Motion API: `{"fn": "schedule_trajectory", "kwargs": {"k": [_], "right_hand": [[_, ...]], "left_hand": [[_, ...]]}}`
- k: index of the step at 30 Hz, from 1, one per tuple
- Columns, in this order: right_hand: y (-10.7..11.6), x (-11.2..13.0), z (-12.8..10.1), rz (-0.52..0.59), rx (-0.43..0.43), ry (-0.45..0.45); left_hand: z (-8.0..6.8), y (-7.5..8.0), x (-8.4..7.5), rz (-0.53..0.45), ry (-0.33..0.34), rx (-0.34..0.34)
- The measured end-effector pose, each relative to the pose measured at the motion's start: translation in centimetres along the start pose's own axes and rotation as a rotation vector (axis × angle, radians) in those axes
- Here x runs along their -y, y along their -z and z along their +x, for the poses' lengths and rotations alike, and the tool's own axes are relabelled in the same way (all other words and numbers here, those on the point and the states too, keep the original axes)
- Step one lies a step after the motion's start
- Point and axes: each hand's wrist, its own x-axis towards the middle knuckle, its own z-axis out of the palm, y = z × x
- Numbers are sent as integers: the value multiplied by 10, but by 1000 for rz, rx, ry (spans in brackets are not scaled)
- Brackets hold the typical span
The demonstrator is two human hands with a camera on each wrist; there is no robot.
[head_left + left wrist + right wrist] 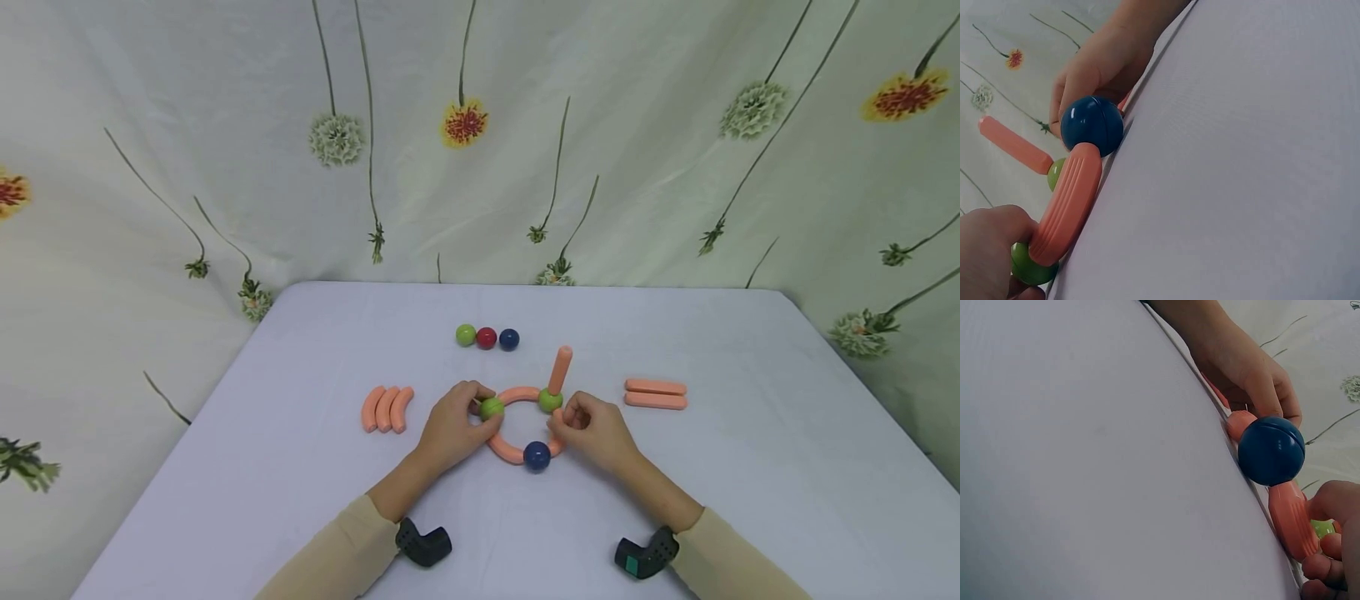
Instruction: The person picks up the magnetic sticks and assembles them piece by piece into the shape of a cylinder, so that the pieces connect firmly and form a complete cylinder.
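Table (750, 467), covered in a pale cloth, with a flower-printed curtain (637, 167) hung behind it. Near its middle lies a ring (517, 395) built of curved salmon pieces joined by balls; all other positions are given relative to this ring. Left hand (452, 431): placed at the ring's left side, fingers curled closely about the left green ball (492, 408), which they pinch; the left wrist view shows that ball (1030, 267) tucked under the fingertips at one end of a ribbed curved piece (1067, 204). Right hand (596, 431): placed at the ring's right side, fingers bent inward and pinching the right curved piece (1292, 519) where it meets the second green ball (551, 400). An upright salmon rod (559, 369) stands on that second green ball, tilted slightly. The blue ball (536, 456) closes the ring's near edge, between the two hands. Left of the ring: three spare curved pieces (387, 408), side by side. Right of the ring: two straight rods (656, 393), parallel. Beyond the ring: a row of loose balls (487, 337), green, red and dark blue.
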Motion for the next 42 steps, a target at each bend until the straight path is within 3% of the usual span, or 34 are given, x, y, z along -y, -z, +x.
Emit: {"fn": "schedule_trajectory", "kwargs": {"k": [4, 10, 16, 22, 25, 30, 34, 38, 42], "right_hand": [[0, -1, -1, -2, 14, 17], [-1, -4, 1, -37, -31, 29], [-1, -6, 2, -38, -81, 8], [0, -5, 2, 28, -44, -15], [-1, -5, 3, 48, -25, 0], [-3, -6, 2, 69, 39, 70], [-2, -4, 1, 91, 116, 125], [8, -1, 4, 37, 132, 125], [30, -3, 12, -84, 67, 70]], "left_hand": [[0, 0, -1, 4, -3, 6], [-2, 1, -2, -10, -10, 29], [-2, 1, -1, -103, -42, 106], [-3, 1, -1, -130, -80, 184], [-3, 0, 0, -121, -108, 167], [-1, -3, 3, -77, -97, 110], [-2, -3, 2, -53, -93, 121], [-2, -1, 2, -44, -136, 162], [-2, 0, 3, -40, -174, 192]]}}
